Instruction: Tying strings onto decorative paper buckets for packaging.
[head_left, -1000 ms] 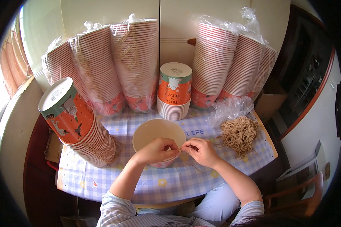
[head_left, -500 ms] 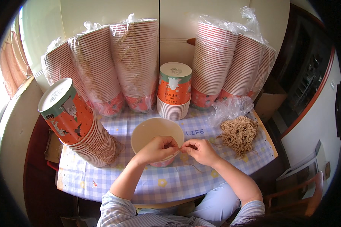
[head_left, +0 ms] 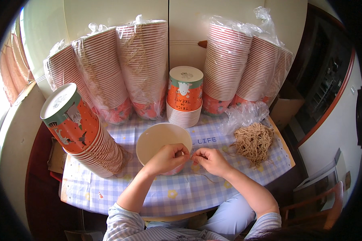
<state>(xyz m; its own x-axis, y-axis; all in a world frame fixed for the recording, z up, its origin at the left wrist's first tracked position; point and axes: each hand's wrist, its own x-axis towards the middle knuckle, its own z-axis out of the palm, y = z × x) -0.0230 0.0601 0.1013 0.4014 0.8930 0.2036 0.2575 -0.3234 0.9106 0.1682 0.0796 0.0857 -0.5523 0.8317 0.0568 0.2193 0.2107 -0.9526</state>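
Observation:
A paper bucket (head_left: 159, 138) with a cream inside stands mouth up on the table in front of me. My left hand (head_left: 168, 157) reaches over its near rim, thumb and fingers pinched together at the right side. What those fingertips hold is too small to make out. Just right of the bucket, my right hand (head_left: 211, 160) is closed in a pinch on a thin tan string. The string's loose tail (head_left: 205, 176) curves over the cloth below that hand. A small gap separates the two hands' fingertips.
A tangled heap of tan string (head_left: 253, 142) lies at right beside a crumpled clear bag (head_left: 247, 116). An upside-down bucket stack (head_left: 185, 94) stands behind; another stack (head_left: 84, 128), draped with strings, leans at left. Several bagged stacks (head_left: 142, 68) line the back of the checked tablecloth (head_left: 225, 201).
The bucket has shifted slightly left and away from me. My fingertips, almost touching before, are now a little apart. Both forearms are nearly where they were.

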